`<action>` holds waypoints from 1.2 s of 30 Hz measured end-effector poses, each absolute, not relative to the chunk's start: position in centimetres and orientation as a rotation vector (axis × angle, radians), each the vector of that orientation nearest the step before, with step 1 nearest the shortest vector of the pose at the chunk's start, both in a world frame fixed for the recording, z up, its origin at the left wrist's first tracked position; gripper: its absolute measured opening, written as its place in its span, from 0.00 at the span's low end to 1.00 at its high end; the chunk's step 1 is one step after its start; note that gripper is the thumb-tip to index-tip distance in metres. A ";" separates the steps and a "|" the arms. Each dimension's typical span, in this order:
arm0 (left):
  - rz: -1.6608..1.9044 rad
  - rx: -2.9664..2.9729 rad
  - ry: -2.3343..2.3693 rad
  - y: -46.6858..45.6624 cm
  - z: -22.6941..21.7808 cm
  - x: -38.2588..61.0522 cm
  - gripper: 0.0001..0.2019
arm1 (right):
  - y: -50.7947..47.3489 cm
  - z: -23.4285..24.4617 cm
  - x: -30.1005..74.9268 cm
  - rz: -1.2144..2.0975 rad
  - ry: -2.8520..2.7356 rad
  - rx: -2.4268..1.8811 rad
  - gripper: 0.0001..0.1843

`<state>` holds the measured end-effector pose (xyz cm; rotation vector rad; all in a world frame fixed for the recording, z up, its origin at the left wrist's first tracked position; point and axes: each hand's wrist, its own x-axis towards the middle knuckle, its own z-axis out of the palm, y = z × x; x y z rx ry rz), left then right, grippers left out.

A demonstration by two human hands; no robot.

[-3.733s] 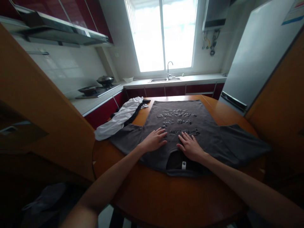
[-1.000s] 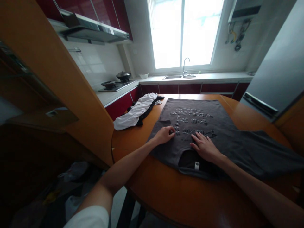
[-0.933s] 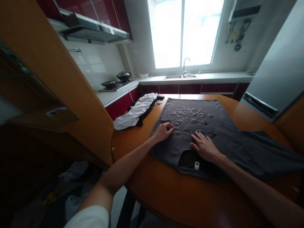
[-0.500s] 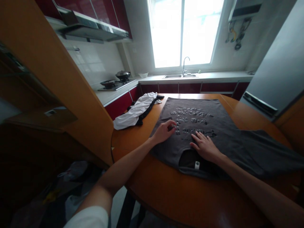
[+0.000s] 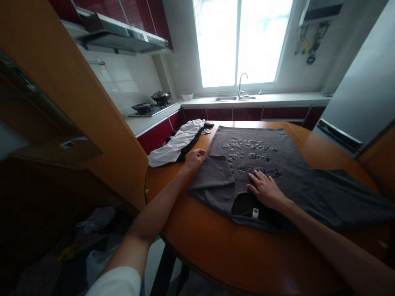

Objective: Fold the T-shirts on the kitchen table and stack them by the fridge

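A dark grey T-shirt (image 5: 259, 142) with pale lettering lies spread on a round orange-brown table (image 5: 216, 250), collar toward me. Its left sleeve (image 5: 214, 174) is folded in over the body. My left hand (image 5: 195, 158) rests at the folded left edge of the shirt, fingers curled against the cloth. Just above the collar, my right hand (image 5: 266, 190) lies flat on the chest with fingers stretched out. The shirt's right sleeve (image 5: 354, 201) lies spread toward the table's right edge.
A crumpled white and black garment (image 5: 177, 144) lies at the table's far left edge. A wooden panel (image 5: 77, 102) rises on the left. Behind are a counter with a stove (image 5: 148, 109), a sink (image 5: 234, 98) under the window, and a grey fridge (image 5: 361, 94) at right.
My left hand has folded the left sleeve inward onto the shirt, then slid left to the fold's edge. The right hand has stayed flat near the collar.
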<state>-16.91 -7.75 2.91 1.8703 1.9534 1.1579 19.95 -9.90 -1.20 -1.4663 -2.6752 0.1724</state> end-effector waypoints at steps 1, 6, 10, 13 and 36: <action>1.128 1.838 2.008 -7.4 2.5 -17.5 0.10 | -9.9 -1.2 19.9 0.172 -2.675 -1.469 0.35; 1.064 1.782 2.065 -6.1 0.6 -17.8 0.12 | -9.9 -1.2 19.9 0.180 -2.675 -1.465 0.35; 1.086 1.762 2.046 -5.3 0.2 -17.2 0.17 | -9.8 -1.3 19.9 0.169 -2.673 -1.468 0.35; 1.107 1.750 2.040 -5.1 0.1 -17.1 0.18 | -9.8 -1.3 19.9 0.166 -2.676 -1.479 0.35; 0.444 2.145 1.993 -6.1 -0.2 -15.7 0.26 | -10.1 -0.8 19.9 0.194 -2.681 -1.467 0.35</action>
